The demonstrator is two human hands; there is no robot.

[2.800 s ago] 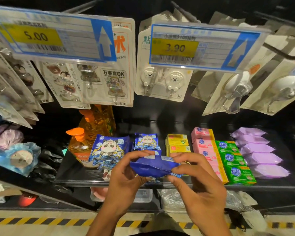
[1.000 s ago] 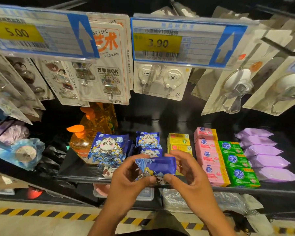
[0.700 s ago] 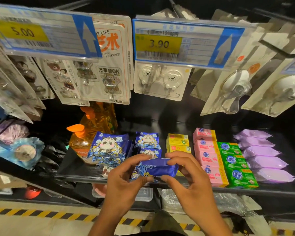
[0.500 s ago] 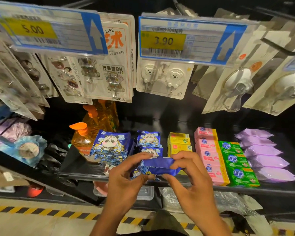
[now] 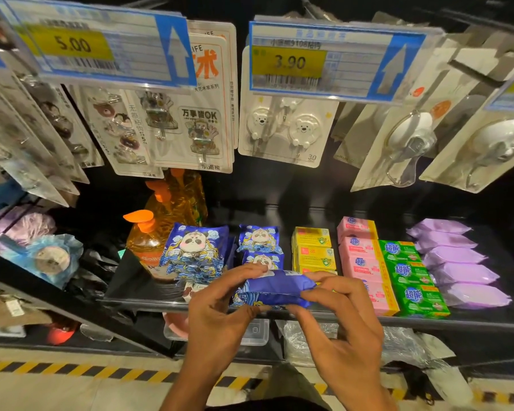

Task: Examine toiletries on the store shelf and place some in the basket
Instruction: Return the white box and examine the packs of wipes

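Observation:
A small blue panda-print tissue pack is held between both hands just above the front edge of the dark shelf. My left hand pinches its left end between thumb and fingers. My right hand pinches its right end the same way. The pack lies edge-on to me, its plain blue side up. Behind it on the shelf lie two more small panda packs and a larger panda pack. No basket is in view.
To the right lie yellow soap boxes, pink soap boxes, green soap boxes and purple packs. Orange pump bottles stand at the left. Hook cards and price tags hang overhead. The floor has yellow-black striped tape.
Both hands have turned the blue pack from its printed face to edge-on, keeping it just above the shelf's front edge. The view has shifted slightly.

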